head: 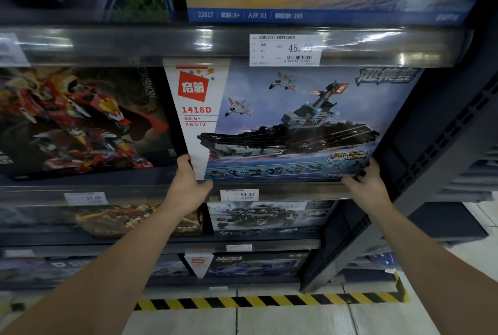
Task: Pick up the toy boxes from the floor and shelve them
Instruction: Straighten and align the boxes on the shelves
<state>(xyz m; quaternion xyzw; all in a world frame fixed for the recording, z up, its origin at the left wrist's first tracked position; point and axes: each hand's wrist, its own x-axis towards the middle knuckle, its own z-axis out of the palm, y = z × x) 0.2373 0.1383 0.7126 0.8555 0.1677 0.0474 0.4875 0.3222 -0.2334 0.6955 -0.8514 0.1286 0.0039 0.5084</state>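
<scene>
Shelf [107, 189] — both hands, left [188, 181] and right [369, 186], grip carrier box [296, 124] — top edge hidden.

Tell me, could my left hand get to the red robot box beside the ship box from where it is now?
Probably yes. The left hand holds the ship box's lower left corner, and the red robot box stands immediately left with its front uncovered. It would have to let go first.

Both bare arms stretched forward and up — left hand [188, 183] clamped with thumb in front, right hand [366, 186] gripping with fingers curled — wrists level, well apart.
</scene>
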